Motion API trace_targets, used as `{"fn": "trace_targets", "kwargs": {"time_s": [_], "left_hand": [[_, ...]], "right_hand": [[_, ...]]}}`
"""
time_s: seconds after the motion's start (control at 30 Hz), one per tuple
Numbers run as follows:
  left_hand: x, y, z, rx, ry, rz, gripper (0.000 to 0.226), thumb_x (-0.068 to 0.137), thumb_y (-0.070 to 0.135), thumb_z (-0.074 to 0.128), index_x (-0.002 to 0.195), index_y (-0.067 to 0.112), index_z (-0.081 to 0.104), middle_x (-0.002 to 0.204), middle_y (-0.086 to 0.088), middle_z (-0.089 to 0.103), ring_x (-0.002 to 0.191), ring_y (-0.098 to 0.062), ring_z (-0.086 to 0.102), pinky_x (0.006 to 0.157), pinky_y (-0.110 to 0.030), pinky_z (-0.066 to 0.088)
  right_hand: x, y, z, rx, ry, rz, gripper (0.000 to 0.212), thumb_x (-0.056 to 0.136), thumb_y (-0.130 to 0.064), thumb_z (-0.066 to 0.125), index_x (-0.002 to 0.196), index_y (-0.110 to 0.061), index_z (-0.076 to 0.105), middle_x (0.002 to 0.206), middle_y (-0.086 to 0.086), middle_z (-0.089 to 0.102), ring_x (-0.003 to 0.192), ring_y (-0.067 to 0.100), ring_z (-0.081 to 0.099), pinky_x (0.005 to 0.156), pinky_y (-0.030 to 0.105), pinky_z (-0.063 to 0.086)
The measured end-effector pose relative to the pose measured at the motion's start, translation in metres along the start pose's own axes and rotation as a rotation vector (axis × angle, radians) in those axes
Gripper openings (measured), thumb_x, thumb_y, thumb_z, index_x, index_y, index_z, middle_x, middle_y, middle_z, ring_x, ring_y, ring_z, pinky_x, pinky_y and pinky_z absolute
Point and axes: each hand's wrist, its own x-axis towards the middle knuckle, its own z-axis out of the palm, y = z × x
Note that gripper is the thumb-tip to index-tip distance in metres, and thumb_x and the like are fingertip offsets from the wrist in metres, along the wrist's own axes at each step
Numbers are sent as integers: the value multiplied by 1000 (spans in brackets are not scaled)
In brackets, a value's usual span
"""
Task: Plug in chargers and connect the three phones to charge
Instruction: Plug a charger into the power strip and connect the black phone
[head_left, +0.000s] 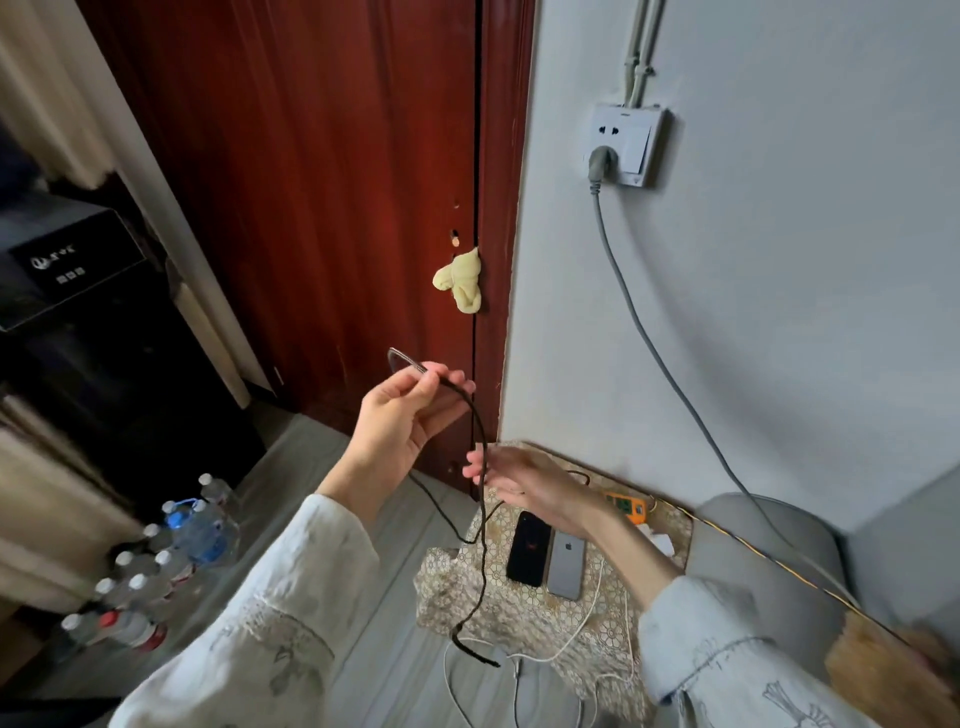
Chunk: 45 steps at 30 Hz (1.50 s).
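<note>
At frame centre our left hand (400, 415) pinches a black cable (480, 519); our right hand (524, 480), fingers spread, touches it above two phones (548, 556).

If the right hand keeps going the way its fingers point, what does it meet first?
The right hand points left toward the hanging black cable, which its fingertips already seem to reach. Beyond it likely comes the red door, though depth is unclear.

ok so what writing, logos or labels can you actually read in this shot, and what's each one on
No words are legible here.
Grey phone: a bitten-apple logo on its back, no text.
Black appliance: a white logo with characters and small icons below, too blurred to read.
Water bottles: blue and red labels, print too small to read.
Orange power strip: no readable markings.
</note>
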Motion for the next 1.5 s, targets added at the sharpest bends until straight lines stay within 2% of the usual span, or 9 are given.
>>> {"fn": "trace_targets", "kwargs": {"time_s": [0.2, 0.33, 0.43, 0.6, 0.7, 0.9, 1.2, 1.33, 1.5], "left_hand": [[10, 22, -11, -171, 74, 88, 19, 94, 9, 43, 86, 8, 60, 81, -5, 73, 92, -25, 70, 74, -30, 59], [10, 20, -19, -247, 143, 76, 17, 94, 8, 44, 85, 7, 58, 81, -7, 71, 89, -25, 71, 69, -27, 58], [12, 21, -14, -351, 231, 79, 18, 94, 4, 42, 82, 5, 55, 84, -8, 66, 84, -24, 72, 65, -26, 59], [10, 28, 1, -430, 198, 6, 16, 94, 1, 41, 85, 1, 55, 75, -10, 72, 80, -25, 72, 63, -28, 60], [5, 31, 8, -358, 126, -29, 16, 93, 2, 42, 85, 2, 56, 74, -9, 73, 81, -24, 72, 65, -28, 60], [15, 48, -13, -397, 141, 48, 14, 94, 3, 42, 97, 1, 55, 80, -10, 74, 90, -25, 71, 70, -29, 60], [13, -19, -50, 298, 138, -256, 33, 93, 6, 43, 126, 4, 48, 125, -13, 57, 111, -22, 55, 96, -36, 41], [5, -44, -42, 632, -198, -321, 21, 91, 16, 53, 110, 18, 62, 104, 4, 69, 100, -4, 62, 85, -20, 48], [12, -44, -29, 655, -23, -88, 18, 89, -1, 51, 83, 7, 66, 75, -5, 67, 72, -9, 66, 69, -21, 57]], "right_hand": [[-14, 19, -12, -379, 113, -19, 12, 89, -19, 56, 96, -18, 66, 93, -4, 66, 87, 5, 62, 76, 12, 47], [-15, 11, -17, -187, 109, 1, 16, 92, -13, 51, 91, -23, 63, 88, -4, 66, 87, 9, 64, 90, 29, 51], [-12, 7, -8, -247, -2, 14, 29, 92, -21, 53, 121, -19, 56, 95, -3, 64, 97, 15, 64, 95, 32, 50], [4, 4, 8, -388, 205, -64, 62, 89, -35, 55, 143, -26, 27, 140, -1, 37, 126, 14, 40, 97, 27, 33], [18, -4, 12, -391, 161, -88, 49, 89, -34, 54, 136, -27, 41, 142, -5, 41, 127, 7, 39, 99, 24, 29], [22, 8, 10, -340, 190, -90, 23, 90, -22, 53, 99, -6, 67, 99, 7, 71, 94, 15, 66, 88, 30, 53], [30, -73, -7, 11, 222, -270, 13, 89, -12, 57, 93, -16, 68, 81, 5, 70, 70, 13, 71, 67, 27, 59], [38, -101, -13, 100, 277, -272, 14, 89, -12, 57, 99, -9, 66, 80, 7, 68, 65, 13, 70, 61, 25, 58], [36, -86, -25, 304, 337, -246, 26, 91, -12, 53, 111, 5, 58, 85, 16, 65, 75, 23, 67, 69, 28, 60]]}}
